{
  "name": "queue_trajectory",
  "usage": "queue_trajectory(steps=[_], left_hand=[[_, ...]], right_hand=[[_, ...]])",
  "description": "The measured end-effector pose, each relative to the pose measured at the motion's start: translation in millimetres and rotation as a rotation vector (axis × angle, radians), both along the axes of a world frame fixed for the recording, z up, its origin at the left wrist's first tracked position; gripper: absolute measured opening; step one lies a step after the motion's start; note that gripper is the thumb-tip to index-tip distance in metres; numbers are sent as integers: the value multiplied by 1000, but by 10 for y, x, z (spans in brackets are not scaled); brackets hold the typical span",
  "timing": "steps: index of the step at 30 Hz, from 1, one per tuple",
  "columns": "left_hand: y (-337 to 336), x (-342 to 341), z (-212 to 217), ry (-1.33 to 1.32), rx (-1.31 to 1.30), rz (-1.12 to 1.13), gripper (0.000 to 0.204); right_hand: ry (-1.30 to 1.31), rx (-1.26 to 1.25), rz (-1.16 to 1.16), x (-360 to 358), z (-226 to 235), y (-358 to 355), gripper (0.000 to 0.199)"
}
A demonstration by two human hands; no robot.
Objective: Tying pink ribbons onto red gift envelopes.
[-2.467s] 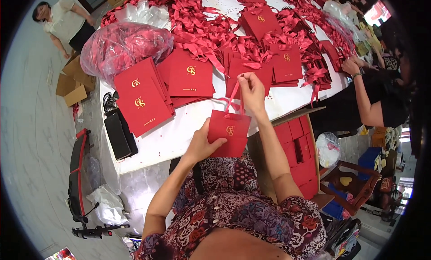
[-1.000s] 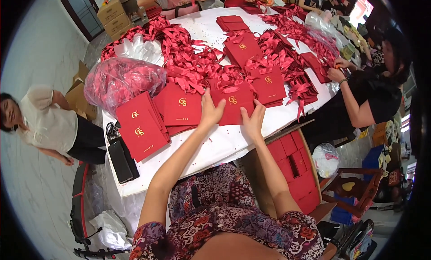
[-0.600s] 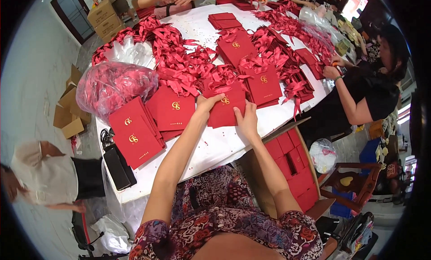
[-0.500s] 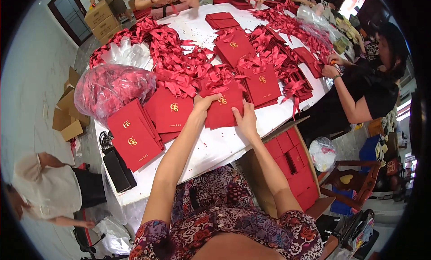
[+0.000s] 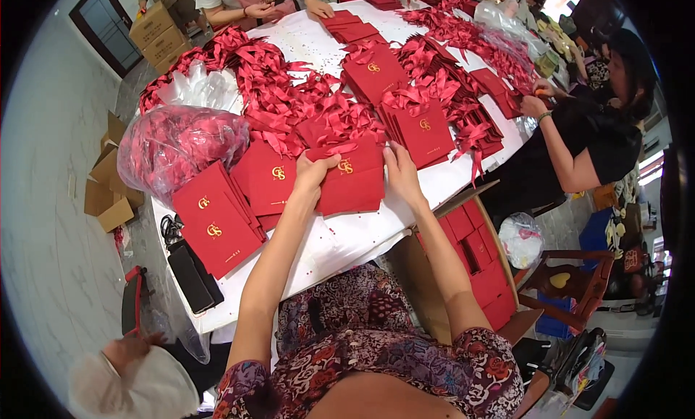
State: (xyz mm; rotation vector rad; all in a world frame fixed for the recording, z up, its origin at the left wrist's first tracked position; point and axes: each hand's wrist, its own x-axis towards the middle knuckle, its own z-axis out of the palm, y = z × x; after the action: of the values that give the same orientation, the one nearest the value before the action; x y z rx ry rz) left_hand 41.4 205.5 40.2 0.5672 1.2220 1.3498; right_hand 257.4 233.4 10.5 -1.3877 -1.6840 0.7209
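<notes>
My left hand [image 5: 313, 174] is closed on the left edge of a red gift bag [image 5: 355, 191], thumb across its front near a gold emblem. My right hand [image 5: 402, 174] is at the bag's upper right edge with its fingertips against it; some of these fingers are hidden. The bag is tilted over the near side of the table, with red ribbons [image 5: 340, 122] lying loose just beyond its top. To its left lie more red bags [image 5: 269, 176] with the same emblem, and to its right is another stack of bags [image 5: 423, 136].
A clear plastic sack of red ribbon [image 5: 181, 147] and a black case [image 5: 194, 274] are on the white table [image 5: 318, 249] at left. An open carton of red boxes [image 5: 470, 238] stands by my right arm. Co-workers surround the table, one in black [image 5: 601, 136] at right.
The bag has shifted slightly left and toward me. My right thumb has left its front, and that hand is now at its upper right edge. The person at lower left has moved nearer.
</notes>
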Motion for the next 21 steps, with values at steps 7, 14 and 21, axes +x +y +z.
queue_trajectory(steps=[7,14,21], left_hand=[[-197,-166,-150,-503,-140,-119,39],[-400,354,-342,-489,131,-147,49],[-782,608,-344,329,156,196,92]], right_hand=[[437,-367,206,3,421,-93,71],[495,-141,233,78,672,-280,93],[-69,129,203,130,1057,-509,79]])
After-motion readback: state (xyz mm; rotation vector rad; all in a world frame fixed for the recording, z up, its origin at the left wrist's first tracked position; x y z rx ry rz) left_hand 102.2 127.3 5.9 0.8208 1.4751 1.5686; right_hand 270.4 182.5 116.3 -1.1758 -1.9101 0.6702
